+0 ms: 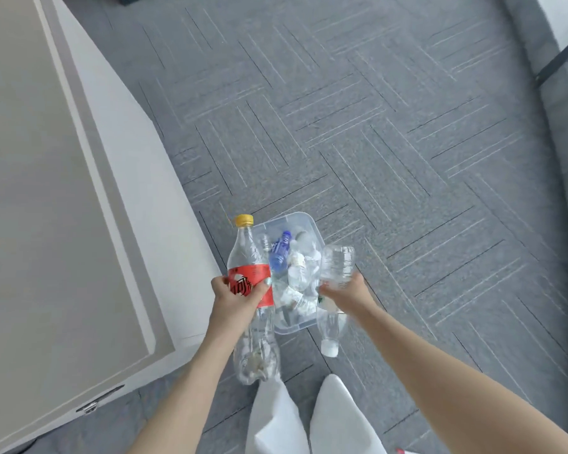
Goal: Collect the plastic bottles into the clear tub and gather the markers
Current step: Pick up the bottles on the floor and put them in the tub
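Note:
The clear tub sits on the carpet in front of me and holds several empty bottles, one of them blue. My left hand grips a large clear bottle with a red label and yellow cap around its middle, held over the tub's left edge. My right hand grips a small clear bottle upside down, its white cap pointing down toward me, beside the tub's right edge. No markers are in sight.
A large beige cabinet or table fills the left side, close to the tub. Grey patterned carpet stretches ahead and right. A black furniture leg stands at the far right. My white trouser legs are below.

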Demonstrator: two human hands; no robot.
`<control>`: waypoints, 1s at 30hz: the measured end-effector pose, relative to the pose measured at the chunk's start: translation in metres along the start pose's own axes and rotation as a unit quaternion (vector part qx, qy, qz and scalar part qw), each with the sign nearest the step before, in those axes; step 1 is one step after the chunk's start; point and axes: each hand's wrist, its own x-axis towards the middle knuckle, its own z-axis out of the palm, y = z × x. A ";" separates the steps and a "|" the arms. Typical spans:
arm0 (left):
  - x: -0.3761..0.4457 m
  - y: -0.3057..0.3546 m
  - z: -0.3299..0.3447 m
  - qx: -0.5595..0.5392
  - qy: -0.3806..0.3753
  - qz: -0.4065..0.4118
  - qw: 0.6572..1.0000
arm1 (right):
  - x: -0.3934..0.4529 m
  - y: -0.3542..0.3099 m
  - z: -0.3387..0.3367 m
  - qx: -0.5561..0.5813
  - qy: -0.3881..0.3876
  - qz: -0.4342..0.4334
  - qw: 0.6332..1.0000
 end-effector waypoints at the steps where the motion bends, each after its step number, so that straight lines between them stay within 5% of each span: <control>1: 0.006 0.002 0.000 0.009 -0.004 -0.002 1.000 | 0.005 -0.003 0.004 0.005 0.006 0.007 1.000; 30: 0.142 0.022 0.006 0.034 -0.092 -0.022 0.995 | 0.031 -0.022 0.046 0.079 0.035 0.083 0.993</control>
